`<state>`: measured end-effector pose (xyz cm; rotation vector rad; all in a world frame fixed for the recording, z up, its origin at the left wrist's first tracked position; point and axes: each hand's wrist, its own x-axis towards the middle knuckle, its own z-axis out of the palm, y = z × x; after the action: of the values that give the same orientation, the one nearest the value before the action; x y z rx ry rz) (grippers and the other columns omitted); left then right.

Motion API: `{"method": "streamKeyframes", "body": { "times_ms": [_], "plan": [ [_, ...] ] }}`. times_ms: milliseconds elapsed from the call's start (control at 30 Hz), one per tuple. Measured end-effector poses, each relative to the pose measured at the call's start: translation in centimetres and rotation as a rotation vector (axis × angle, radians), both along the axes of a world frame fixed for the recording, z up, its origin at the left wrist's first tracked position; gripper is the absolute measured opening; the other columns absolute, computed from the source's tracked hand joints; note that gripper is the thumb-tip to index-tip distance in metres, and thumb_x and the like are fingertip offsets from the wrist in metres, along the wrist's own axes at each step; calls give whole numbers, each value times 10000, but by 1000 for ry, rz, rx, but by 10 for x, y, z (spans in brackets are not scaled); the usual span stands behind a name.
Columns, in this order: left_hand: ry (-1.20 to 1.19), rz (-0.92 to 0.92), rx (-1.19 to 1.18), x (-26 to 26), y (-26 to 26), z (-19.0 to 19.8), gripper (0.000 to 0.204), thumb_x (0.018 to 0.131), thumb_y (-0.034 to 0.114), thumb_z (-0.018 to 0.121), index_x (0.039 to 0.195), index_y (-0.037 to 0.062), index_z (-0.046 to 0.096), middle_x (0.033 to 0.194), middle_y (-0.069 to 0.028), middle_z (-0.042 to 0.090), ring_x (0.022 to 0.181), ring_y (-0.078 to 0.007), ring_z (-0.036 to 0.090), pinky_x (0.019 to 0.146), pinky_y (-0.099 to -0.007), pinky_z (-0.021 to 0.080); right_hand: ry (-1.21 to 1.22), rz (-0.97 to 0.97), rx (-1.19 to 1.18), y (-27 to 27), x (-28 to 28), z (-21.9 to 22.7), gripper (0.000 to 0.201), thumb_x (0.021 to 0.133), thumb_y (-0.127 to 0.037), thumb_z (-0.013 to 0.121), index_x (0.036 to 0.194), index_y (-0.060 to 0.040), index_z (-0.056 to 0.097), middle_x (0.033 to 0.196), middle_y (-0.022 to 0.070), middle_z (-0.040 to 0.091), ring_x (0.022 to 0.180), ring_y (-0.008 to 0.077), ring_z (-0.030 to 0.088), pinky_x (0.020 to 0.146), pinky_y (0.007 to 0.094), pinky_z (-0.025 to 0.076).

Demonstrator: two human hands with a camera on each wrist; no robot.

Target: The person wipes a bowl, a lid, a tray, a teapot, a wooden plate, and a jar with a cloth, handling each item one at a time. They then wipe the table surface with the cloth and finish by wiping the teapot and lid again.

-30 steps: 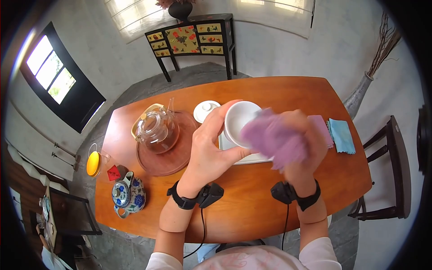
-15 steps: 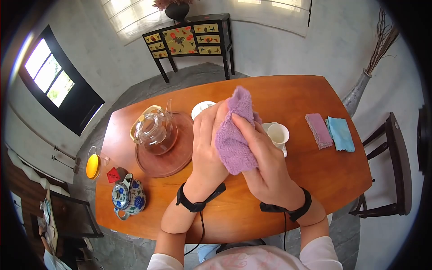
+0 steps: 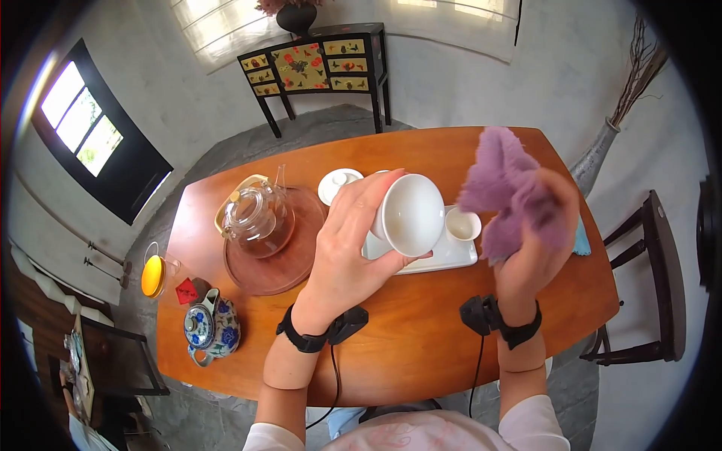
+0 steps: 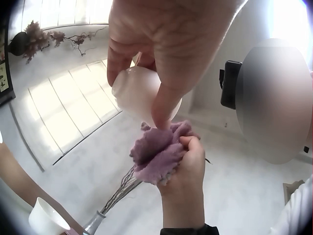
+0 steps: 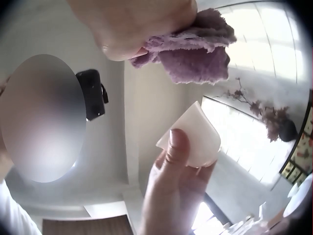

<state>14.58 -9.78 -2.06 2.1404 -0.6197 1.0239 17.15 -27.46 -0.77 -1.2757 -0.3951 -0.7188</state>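
Left hand gripped white bowl, frame centre | right hand clutched purple cloth | wiping step; cloth likely returns to bowl.

Both wrists: black strap with small black camera unit, thin black cable trailing toward torso. Sleeves white, pushed above forearms. Top pale pink, faint print.

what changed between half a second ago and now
The right hand pulled the purple cloth away from the white bowl, up and to the right. The bowl's inside now shows, tilted in the left hand. Both grips stayed as they were. The glass teapot, small cup and tray did not move.
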Motion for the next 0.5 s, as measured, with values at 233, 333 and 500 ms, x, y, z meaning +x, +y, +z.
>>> {"method": "streamKeyframes", "body": {
  "times_ms": [233, 333, 500],
  "plan": [
    [-169, 88, 159, 6, 5, -4, 526, 686, 80, 692, 1177, -15, 530, 1097, -140, 577, 985, -319, 555, 843, -396, 465, -493, 110, -895, 28, 4, -13, 571, 701, -268, 702, 1163, -17, 479, 934, 144, 620, 944, 316, 604, 1041, 492, 296],
    [-165, 110, 207, 3, 6, -4, 535, 679, 80, 689, 1180, -13, 528, 1115, -134, 566, 981, -323, 554, 828, -386, 475, -442, 221, -864, 22, 5, -9, 550, 731, -230, 681, 1171, 9, 454, 934, 142, 613, 917, 312, 602, 990, 452, 341],
    [-135, 42, 215, 2, -1, -3, 579, 638, 69, 731, 1176, -1, 527, 1123, -133, 563, 993, -320, 551, 837, -378, 474, 44, 538, -447, 8, 6, -10, 355, 833, -203, 587, 1100, 16, 504, 930, 74, 614, 868, 182, 608, 824, 332, 449]
  ]
}}
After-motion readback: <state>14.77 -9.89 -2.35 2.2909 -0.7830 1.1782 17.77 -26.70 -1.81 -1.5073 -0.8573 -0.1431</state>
